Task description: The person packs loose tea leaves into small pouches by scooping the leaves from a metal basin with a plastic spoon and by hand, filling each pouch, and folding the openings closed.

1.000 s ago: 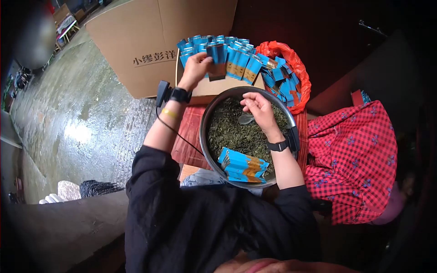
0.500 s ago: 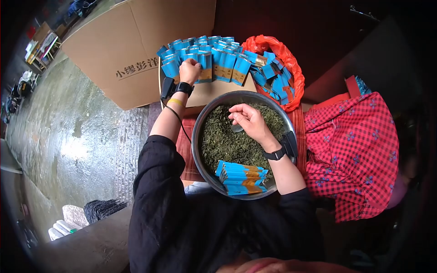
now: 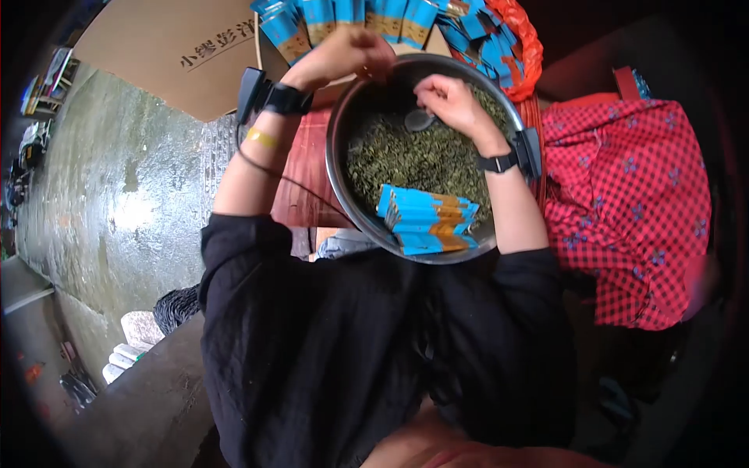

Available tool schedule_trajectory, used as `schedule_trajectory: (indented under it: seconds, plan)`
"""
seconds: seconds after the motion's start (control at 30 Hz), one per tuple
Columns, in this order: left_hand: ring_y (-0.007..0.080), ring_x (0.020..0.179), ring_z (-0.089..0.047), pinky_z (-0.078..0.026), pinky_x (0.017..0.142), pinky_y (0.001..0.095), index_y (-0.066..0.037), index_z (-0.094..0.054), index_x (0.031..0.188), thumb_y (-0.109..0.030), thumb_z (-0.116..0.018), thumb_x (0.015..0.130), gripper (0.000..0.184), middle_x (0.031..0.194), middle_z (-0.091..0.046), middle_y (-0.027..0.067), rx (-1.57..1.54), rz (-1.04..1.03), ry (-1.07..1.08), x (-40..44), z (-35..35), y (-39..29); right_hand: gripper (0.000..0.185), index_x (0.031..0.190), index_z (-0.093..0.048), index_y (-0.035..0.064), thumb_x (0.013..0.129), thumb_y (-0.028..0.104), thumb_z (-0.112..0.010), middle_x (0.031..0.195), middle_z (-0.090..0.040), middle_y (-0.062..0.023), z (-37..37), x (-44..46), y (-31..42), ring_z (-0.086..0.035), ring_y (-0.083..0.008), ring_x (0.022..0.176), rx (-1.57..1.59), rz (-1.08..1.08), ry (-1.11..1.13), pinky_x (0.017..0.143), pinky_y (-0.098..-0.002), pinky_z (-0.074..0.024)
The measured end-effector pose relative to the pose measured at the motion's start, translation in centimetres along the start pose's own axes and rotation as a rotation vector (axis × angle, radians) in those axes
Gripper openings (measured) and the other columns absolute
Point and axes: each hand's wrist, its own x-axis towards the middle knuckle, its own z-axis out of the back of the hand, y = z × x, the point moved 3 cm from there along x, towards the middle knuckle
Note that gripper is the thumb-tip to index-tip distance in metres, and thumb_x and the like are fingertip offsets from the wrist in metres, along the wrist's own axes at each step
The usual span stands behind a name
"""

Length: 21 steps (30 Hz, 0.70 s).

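A metal basin (image 3: 334,168) holds dried green leaves (image 3: 406,152) that look like tea. My right hand (image 3: 452,103) is over the leaves, its fingers closed on a spoon (image 3: 419,120) whose bowl shows just below them. At the basin's far left rim is my left hand (image 3: 347,56), palm down, its fingertips smeared by motion; whether they hold anything is not visible. A fanned stack of blue and gold packets (image 3: 433,221) lies inside the basin's near side. More blue packets (image 3: 316,19) stand in rows beyond my left hand.
A red plastic bag (image 3: 524,51) of blue packets lies at the back right. At the left stands a large cardboard box (image 3: 148,47). Red checked cloth (image 3: 624,203) hangs at the right. A cable (image 3: 296,185) runs from my left wrist toward the basin.
My left hand has come away from the standing packets toward the basin's rim. My right hand stays over the leaves with the spoon. The view has tilted down, so everything sits higher.
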Motion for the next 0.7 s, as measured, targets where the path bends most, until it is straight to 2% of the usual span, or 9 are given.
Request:
schedule_trajectory:
  seconds: [0.07, 0.1, 0.13, 0.17, 0.2, 0.33, 0.43, 0.57, 0.7]
  plan:
    - [0.0121, 0.074, -0.064, -0.052, 0.066, 0.0254, 0.000, -0.066, 0.093, -0.006, -0.057, 0.090, 0.011, 0.080, -0.067, 0.0044, 0.104, 0.042, 0.373, -3.1, -5.7, -2.0, 0.016, 0.100, -0.065, 0.0009, 0.090, 0.012, -0.059, 0.080, -0.066, -0.0018, 0.3, 0.6, -1.7, -0.059, -0.0074, 0.069, 0.170, 0.017, -0.007, 0.062, -0.0230, -0.0486]
    - [0.0158, 0.071, -0.065, -0.052, 0.066, 0.0285, 0.001, -0.067, 0.091, -0.006, -0.058, 0.088, 0.012, 0.079, -0.068, 0.0078, 0.139, -0.065, 0.458, -4.0, -8.3, -1.3, 0.016, 0.100, -0.065, 0.0007, 0.091, 0.012, -0.058, 0.080, -0.066, -0.0015, 0.4, 0.8, -2.0, -0.059, -0.0071, 0.069, 0.183, -0.030, 0.002, 0.062, -0.0222, -0.0482]
    - [0.0247, 0.071, -0.066, -0.052, 0.068, 0.0338, -0.001, -0.068, 0.091, -0.012, -0.060, 0.086, 0.013, 0.079, -0.068, 0.0128, 0.471, -0.278, 0.455, -5.0, -10.4, -1.3, 0.016, 0.100, -0.065, 0.0010, 0.091, 0.013, -0.059, 0.081, -0.066, -0.0018, 0.5, 0.8, -2.3, -0.059, -0.0072, 0.069, 0.179, -0.056, 0.005, 0.061, -0.0217, -0.0480]
    - [0.0323, 0.076, -0.065, -0.051, 0.072, 0.0389, -0.006, -0.069, 0.092, -0.020, -0.062, 0.085, 0.017, 0.081, -0.067, 0.0160, 0.627, -0.165, 0.457, -6.3, -12.1, -1.8, 0.017, 0.103, -0.064, 0.0010, 0.092, 0.013, -0.058, 0.083, -0.065, -0.0016, 0.4, 0.8, -2.4, -0.058, -0.0066, 0.070, 0.145, -0.092, 0.022, 0.063, -0.0213, -0.0483]
    - [0.0350, 0.079, -0.065, -0.051, 0.073, 0.0419, -0.008, -0.070, 0.093, -0.027, -0.064, 0.085, 0.022, 0.081, -0.068, 0.0158, 0.733, -0.117, 0.455, -7.2, -13.3, -2.0, 0.018, 0.105, -0.063, 0.0009, 0.093, 0.013, -0.058, 0.086, -0.065, -0.0014, 0.4, 0.9, -2.4, -0.057, -0.0059, 0.071, 0.112, -0.125, 0.037, 0.065, -0.0208, -0.0486]
    - [0.0344, 0.082, -0.065, -0.050, 0.074, 0.0435, -0.006, -0.069, 0.092, -0.032, -0.068, 0.082, 0.028, 0.085, -0.067, 0.0136, 0.697, -0.117, 0.490, -8.7, -15.0, -2.2, 0.018, 0.105, -0.064, 0.0015, 0.093, 0.014, -0.058, 0.084, -0.065, -0.0015, -0.1, 0.9, -2.4, -0.057, -0.0062, 0.070, 0.119, -0.119, 0.043, 0.065, -0.0210, -0.0489]
    - [0.0316, 0.092, -0.063, -0.049, 0.078, 0.0406, -0.004, -0.067, 0.092, -0.021, -0.073, 0.077, 0.023, 0.096, -0.064, 0.0108, 0.687, -0.163, 0.406, -9.7, -15.2, -2.8, 0.018, 0.102, -0.064, 0.0009, 0.093, 0.014, -0.058, 0.083, -0.065, -0.0020, -0.3, 1.0, -2.5, -0.058, -0.0063, 0.070, 0.062, -0.060, 0.034, 0.064, -0.0215, -0.0494]
    - [0.0327, 0.090, -0.062, -0.050, 0.078, 0.0407, -0.004, -0.065, 0.091, -0.015, -0.072, 0.077, 0.019, 0.094, -0.061, 0.0103, 0.648, -0.296, 0.252, -10.9, -15.6, -3.0, 0.017, 0.098, -0.066, 0.0011, 0.090, 0.014, -0.059, 0.081, -0.066, -0.0017, -0.5, 1.2, -2.5, -0.059, -0.0071, 0.068, -0.022, -0.030, -0.008, 0.062, -0.0228, -0.0491]
    - [0.0309, 0.094, -0.060, -0.049, 0.080, 0.0407, -0.005, -0.065, 0.088, -0.018, -0.071, 0.079, 0.017, 0.095, -0.059, 0.0093, 0.557, -0.281, 0.229, -11.9, -16.6, -3.6, 0.020, 0.094, -0.068, 0.0030, 0.085, 0.018, -0.060, 0.077, -0.069, -0.0040, -0.7, 1.4, -3.2, -0.063, -0.0116, 0.066, -0.081, 0.025, -0.062, 0.062, -0.0284, -0.0505]
